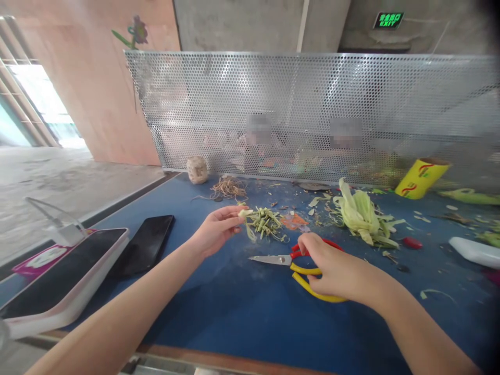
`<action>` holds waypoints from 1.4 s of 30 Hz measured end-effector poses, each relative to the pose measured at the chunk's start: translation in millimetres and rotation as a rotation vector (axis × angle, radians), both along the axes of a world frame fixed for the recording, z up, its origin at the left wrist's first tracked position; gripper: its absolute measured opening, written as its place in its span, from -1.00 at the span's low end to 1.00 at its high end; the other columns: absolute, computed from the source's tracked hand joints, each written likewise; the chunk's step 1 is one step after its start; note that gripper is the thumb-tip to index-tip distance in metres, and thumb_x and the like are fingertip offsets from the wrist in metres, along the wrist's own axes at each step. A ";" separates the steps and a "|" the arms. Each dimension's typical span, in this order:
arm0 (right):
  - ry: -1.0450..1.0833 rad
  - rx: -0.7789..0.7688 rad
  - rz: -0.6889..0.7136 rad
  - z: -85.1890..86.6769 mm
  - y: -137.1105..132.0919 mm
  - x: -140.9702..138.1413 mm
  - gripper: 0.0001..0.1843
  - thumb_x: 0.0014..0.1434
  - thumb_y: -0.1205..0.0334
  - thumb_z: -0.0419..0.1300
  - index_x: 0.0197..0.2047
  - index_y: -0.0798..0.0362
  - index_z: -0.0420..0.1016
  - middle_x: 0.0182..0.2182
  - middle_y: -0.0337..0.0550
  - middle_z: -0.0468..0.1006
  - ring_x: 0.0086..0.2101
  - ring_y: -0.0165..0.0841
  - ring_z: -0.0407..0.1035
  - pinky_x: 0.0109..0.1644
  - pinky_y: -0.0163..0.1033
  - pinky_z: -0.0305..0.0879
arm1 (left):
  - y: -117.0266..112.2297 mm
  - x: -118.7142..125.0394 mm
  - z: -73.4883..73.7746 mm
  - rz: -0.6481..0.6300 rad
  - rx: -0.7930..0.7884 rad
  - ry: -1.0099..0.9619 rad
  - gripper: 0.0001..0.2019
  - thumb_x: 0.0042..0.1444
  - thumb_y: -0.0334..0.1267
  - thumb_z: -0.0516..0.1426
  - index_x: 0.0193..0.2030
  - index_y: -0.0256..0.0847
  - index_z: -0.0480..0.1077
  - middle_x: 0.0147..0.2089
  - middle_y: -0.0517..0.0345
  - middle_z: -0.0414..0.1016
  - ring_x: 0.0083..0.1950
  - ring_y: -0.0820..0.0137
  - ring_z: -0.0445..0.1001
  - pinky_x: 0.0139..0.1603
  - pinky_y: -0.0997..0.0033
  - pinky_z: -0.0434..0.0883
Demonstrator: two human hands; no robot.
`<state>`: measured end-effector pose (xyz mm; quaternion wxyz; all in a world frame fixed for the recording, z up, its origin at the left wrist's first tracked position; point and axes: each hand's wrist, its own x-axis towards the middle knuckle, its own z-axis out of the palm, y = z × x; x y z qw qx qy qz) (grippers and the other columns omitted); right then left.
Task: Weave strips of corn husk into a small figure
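Observation:
My left hand (217,229) is closed in a pinch on a small pale green vegetable piece (246,213), held at the edge of a pile of cut green stems (266,223). My right hand (332,265) grips scissors (273,259) by their red and yellow handles. Their blades look closed and point left, a little above the blue tabletop or resting on it; I cannot tell which. Orange scraps (294,221) lie just right of the stem pile. Farther right sits a leafy pale green vegetable head (360,214).
A black phone (150,242) and a white-edged device (70,271) lie at left. At the back are a twine ball (197,170), loose brown strands (229,188) and a yellow roll (422,178), before a perforated metal screen (234,94). A white object (474,252) lies far right.

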<state>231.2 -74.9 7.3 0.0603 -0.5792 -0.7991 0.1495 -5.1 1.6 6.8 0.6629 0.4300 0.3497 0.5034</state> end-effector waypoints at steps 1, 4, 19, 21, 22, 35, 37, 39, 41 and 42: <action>0.046 -0.016 -0.007 1.9 -1.1 2.0 -0.70 -0.10 0.29 0.11 -0.24 0.00 0.13 -0.28 -0.19 0.33 -0.47 -0.44 0.27 -0.47 -0.36 0.07 | 0.3 -0.7 0.7 0.003 0.010 -0.006 -0.77 -0.22 -0.46 0.28 -0.33 -0.33 0.45 -0.49 0.20 0.49 -0.49 0.56 0.43 -0.49 0.61 0.36; 0.120 -0.023 -0.048 5.9 -1.2 6.3 -0.68 -0.08 0.08 0.14 -0.29 -0.01 0.13 -0.39 -0.26 0.35 -0.51 -0.44 0.23 -0.51 -0.37 0.06 | 0.3 -2.0 2.7 0.004 0.031 -0.017 -0.76 -0.18 -0.41 0.27 -0.30 -0.33 0.44 -0.41 0.13 0.51 -0.32 0.41 0.49 -0.35 0.48 0.42; 0.371 0.142 -0.108 4.2 19.3 17.7 -0.60 -0.02 -0.10 0.09 -0.41 -0.01 -0.02 -0.55 -0.36 0.18 -0.57 -0.47 0.13 -0.50 -0.34 0.12 | -1.9 -0.1 5.7 0.140 0.171 0.145 -0.72 -0.22 -0.40 0.28 -0.27 -0.30 0.45 -0.46 0.19 0.51 -0.47 0.56 0.43 -0.46 0.62 0.32; 0.334 0.114 -0.090 4.6 15.6 11.6 -0.60 0.02 -0.15 0.02 -0.41 0.00 -0.01 -0.56 -0.36 0.13 -0.56 -0.47 0.09 -0.48 -0.33 0.11 | -2.2 -0.7 5.7 0.154 0.183 0.149 -0.78 -0.21 -0.39 0.28 -0.33 -0.31 0.45 -0.49 0.20 0.50 -0.47 0.57 0.41 -0.47 0.63 0.31; 0.332 0.100 -0.091 4.4 14.7 9.0 -0.59 0.04 -0.17 -0.01 -0.41 0.00 -0.02 -0.55 -0.36 0.11 -0.56 -0.47 0.08 -0.48 -0.33 0.10 | -2.5 -1.2 5.9 0.156 0.186 0.151 -0.80 -0.21 -0.38 0.27 -0.35 -0.32 0.46 -0.50 0.20 0.49 -0.48 0.57 0.41 -0.47 0.62 0.30; 0.399 -0.081 0.023 -2.2 24.3 19.4 -0.68 0.05 -0.03 0.07 -0.37 0.01 0.06 -0.50 -0.33 0.15 -0.51 -0.49 0.05 -0.43 -0.36 0.13 | -13.2 -0.6 14.7 -0.108 0.309 0.306 -0.39 -0.15 -0.44 0.23 0.07 -0.30 0.11 -0.48 0.19 0.49 -0.47 0.44 0.44 -0.58 0.54 0.30; 0.419 -0.117 0.035 -4.2 24.4 19.2 -0.68 0.05 -0.03 0.07 -0.35 0.01 0.07 -0.49 -0.34 0.17 -0.51 -0.50 0.06 -0.41 -0.36 0.15 | -14.0 0.2 13.4 -0.142 0.278 0.286 -0.39 -0.14 -0.44 0.23 0.07 -0.31 0.08 -0.48 0.19 0.48 -0.47 0.43 0.44 -0.58 0.52 0.32; 0.441 -0.134 0.043 -4.9 23.6 18.1 -0.68 0.03 -0.01 0.10 -0.36 0.02 0.08 -0.48 -0.33 0.18 -0.51 -0.51 0.07 -0.40 -0.37 0.17 | -14.8 0.6 12.2 -0.170 0.241 0.268 -0.40 -0.13 -0.44 0.22 0.07 -0.31 0.07 -0.48 0.20 0.47 -0.47 0.44 0.44 -0.55 0.50 0.34; 0.467 -0.139 0.056 -4.2 22.4 16.3 -0.69 0.02 0.02 0.12 -0.36 0.03 0.09 -0.46 -0.32 0.17 -0.49 -0.51 0.09 -0.39 -0.38 0.18 | -15.9 0.9 11.7 -0.183 0.210 0.257 -0.40 -0.13 -0.44 0.23 0.06 -0.31 0.07 -0.50 0.23 0.46 -0.47 0.45 0.44 -0.52 0.49 0.35; 0.484 -0.145 0.068 -3.7 21.8 15.3 -0.69 0.01 0.04 0.13 -0.36 0.03 0.09 -0.45 -0.31 0.16 -0.48 -0.51 0.09 -0.38 -0.38 0.19 | -16.5 1.1 11.8 -0.185 0.195 0.252 -0.40 -0.13 -0.44 0.23 0.06 -0.31 0.08 -0.50 0.23 0.46 -0.47 0.45 0.44 -0.52 0.49 0.35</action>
